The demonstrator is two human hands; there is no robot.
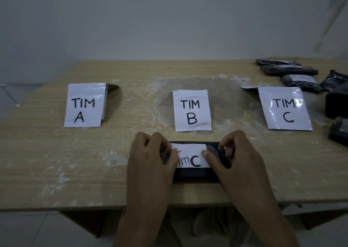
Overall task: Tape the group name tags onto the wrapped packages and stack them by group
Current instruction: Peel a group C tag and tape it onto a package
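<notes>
tag "tim c" under taping at the near middle of the table

a dark wrapped package (195,174) is found lying flat on the table (56,162), near its front edge and just in front of the middle sign. a white name tag (190,154) is laid on the package's top face. a strip of clear tape (212,149) is seen across the tag, its ends showing past the tag's left and right edges.

the left hand (152,152) is curled and pinches the left end of the tape, its thumb laid over the start of the writing. the right hand (237,152) is curled likewise, pinching the right end, with the thumb pressed at the tag's right edge.

the step in hand is judged to be the fixing of this tag. the next move is judged to call for the tape ends to be smoothed flat onto the wrapping, and for the package then to be carried far right to the group c place.

writing read: the tag shows "c", with "tim" partly hidden. three white signs stand further back: "tim a" (83,105) at left, "tim b" (192,111) in the middle, "tim c" (285,109) at right. further dark packages (290,71) are noted at the far right; their labels are too blurred to be read.
</notes>
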